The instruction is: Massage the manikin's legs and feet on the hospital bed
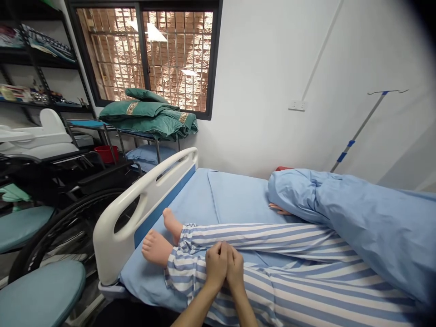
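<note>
Forearms: both cut off by the frame's bottom edge.
Left hand: flat, fingers together, pressed on the striped trouser leg, side by side with the right hand.
Right hand: same flat press; palms hidden.
Trouser leg: just short of the 2 bare feet.
Blue blanket: beyond the leg, hiding the upper body.
Footboard: past the feet.

Even, bright indoor light, lamp glare on the window, edges warped and dark-cornered.

Soft striped cloth trouser legs — matt blue cotton sheet — glossy white plastic footboard
</note>
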Available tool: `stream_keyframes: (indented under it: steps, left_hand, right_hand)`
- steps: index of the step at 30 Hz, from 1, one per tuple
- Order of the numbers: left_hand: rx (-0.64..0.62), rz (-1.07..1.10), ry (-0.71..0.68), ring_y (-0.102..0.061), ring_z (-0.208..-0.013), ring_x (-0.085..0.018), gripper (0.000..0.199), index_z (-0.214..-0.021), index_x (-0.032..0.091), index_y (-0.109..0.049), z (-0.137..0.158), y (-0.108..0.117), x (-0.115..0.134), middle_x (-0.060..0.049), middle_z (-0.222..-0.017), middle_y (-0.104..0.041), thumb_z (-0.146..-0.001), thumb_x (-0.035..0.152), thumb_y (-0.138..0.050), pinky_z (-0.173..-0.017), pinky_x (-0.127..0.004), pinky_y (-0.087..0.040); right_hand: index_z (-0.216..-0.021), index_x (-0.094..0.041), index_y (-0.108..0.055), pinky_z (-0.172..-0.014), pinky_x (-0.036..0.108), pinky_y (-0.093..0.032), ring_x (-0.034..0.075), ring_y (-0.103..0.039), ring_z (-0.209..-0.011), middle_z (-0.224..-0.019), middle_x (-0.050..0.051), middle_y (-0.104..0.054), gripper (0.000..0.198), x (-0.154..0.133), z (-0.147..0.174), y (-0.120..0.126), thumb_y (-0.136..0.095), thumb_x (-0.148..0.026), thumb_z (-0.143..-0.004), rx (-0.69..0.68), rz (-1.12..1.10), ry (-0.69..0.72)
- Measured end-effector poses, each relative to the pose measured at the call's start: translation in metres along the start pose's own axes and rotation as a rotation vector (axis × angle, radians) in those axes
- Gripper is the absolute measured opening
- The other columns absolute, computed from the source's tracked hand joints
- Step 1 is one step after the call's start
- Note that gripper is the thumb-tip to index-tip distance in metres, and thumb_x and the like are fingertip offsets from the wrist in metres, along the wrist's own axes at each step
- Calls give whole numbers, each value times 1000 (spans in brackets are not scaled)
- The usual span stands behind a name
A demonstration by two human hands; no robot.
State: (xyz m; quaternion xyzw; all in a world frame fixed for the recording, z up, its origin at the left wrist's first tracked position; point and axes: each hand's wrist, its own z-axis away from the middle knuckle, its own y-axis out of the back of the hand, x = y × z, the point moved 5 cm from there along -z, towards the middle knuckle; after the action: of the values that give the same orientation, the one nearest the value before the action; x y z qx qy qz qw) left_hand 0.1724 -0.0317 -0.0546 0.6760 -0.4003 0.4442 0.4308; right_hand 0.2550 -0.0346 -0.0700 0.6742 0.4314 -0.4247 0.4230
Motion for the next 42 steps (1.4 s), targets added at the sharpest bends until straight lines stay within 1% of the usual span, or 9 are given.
stream_keyframes:
  steps: [3, 9, 14, 17, 23, 27, 31, 37, 42]
  left_hand:
    - [10, -4, -15, -30, -45, -6, 33, -47, 17, -30, 0, -2, 2, 5, -43, -31, -75, 34, -35, -47, -20, -23]
    - [-40, -95, 0, -35, -49, -8, 30, -51, 17, -37, 4, -7, -20, 3, -47, -41, -75, 35, -35, -51, -20, -25]
    - [-91, -68, -19, -37, -49, -8, 34, -50, 17, -38, 2, -8, -18, 3, -48, -43, -77, 38, -31, -50, -20, -26]
    - [-93, -56, -27, -37, -49, -8, 37, -49, 17, -38, 2, -7, -16, 3, -47, -41, -77, 40, -31, -51, -20, -26]
    - [-119, 51, -27, -40, -52, -9, 33, -52, 16, -42, 7, -7, -13, 2, -51, -45, -77, 37, -32, -53, -20, -30]
    - [-130, 152, 47, -34, -48, -7, 35, -50, 16, -36, 6, -11, -1, 4, -47, -37, -75, 40, -34, -48, -19, -28]
    - [-129, 191, 7, -29, -47, -6, 36, -48, 16, -33, 3, -14, 13, 5, -46, -30, -76, 40, -33, -46, -19, -26]
    - [-183, -31, -89, -37, -48, -8, 35, -49, 16, -41, 10, -18, -2, 1, -47, -43, -77, 34, -33, -50, -20, -26]
    - [-186, 31, -63, -43, -52, -10, 35, -55, 15, -48, 7, -16, -10, -2, -54, -53, -78, 33, -29, -53, -21, -30]
  right_hand:
    - [-59, -14, -49, -50, 21, -32, 11, -43, -53, -54, 1, -52, 34, 0, 0, 0, -37, -40, -76, -29, -24, -3]
    - [-56, -15, -44, -48, 20, -30, 10, -39, -50, -53, -1, -48, 34, -1, 1, 0, -36, -40, -78, 33, -32, -8]
    - [-52, -16, -39, -46, 20, -27, 9, -34, -46, -47, -3, -41, 34, -14, -2, 9, -38, -39, -77, 27, 66, 28]
    - [-52, -17, -39, -47, 20, -27, 9, -34, -46, -46, -3, -39, 35, -14, 0, 20, -34, -38, -79, 67, 140, 54]
    - [-60, -17, -50, -51, 21, -27, 11, -43, -50, -53, 2, -53, 34, -2, 7, 15, -33, -38, -80, -36, 325, 81]
    - [-58, -16, -50, -49, 22, -26, 11, -42, -49, -52, 2, -52, 36, 0, 5, 17, -32, -38, -81, -4, 245, 60]
    - [-58, -15, -50, -48, 21, -26, 11, -40, -49, -51, 1, -50, 37, 2, 4, 22, -32, -38, -81, 42, 151, 49]
    - [-55, -16, -43, -47, 21, -26, 10, -38, -48, -50, -2, -45, 33, 5, 4, 23, -34, -37, -80, 50, 98, 21]
    - [-53, -16, -40, -47, 21, -26, 9, -36, -47, -48, -3, -42, 32, -14, 3, 17, -38, -37, -78, 77, 76, 49]
